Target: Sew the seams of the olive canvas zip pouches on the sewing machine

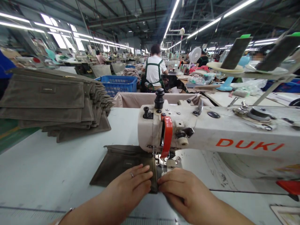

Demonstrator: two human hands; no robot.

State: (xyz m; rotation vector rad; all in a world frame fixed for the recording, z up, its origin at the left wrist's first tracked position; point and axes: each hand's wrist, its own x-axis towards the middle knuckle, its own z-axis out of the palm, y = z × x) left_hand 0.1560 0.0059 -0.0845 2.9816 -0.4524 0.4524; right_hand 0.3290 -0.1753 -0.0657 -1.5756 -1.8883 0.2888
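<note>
A dark olive-grey fabric pouch (114, 170) with a small label lies on the sewing machine's bed, its right edge under the presser foot (161, 161). My left hand (130, 187) rests flat on the pouch, fingers stretched out and a ring on one of them. At the pouch's near right edge, my right hand (181, 189) is closed, with fingertips pressed together against the fabric edge. Its thumb is partly hidden below the fingers. Just beyond both hands stands the white sewing machine (199, 125), with an orange lever guard (167, 136) on its head.
A tall stack of similar fabric pouches (53, 100) stands at the left of the table (42, 175). Behind are a blue crate (119, 84) and a pink cloth-lined bin (133, 98). Dark thread cones (236, 53) rise at the right. A person (154, 70) sits ahead, facing away.
</note>
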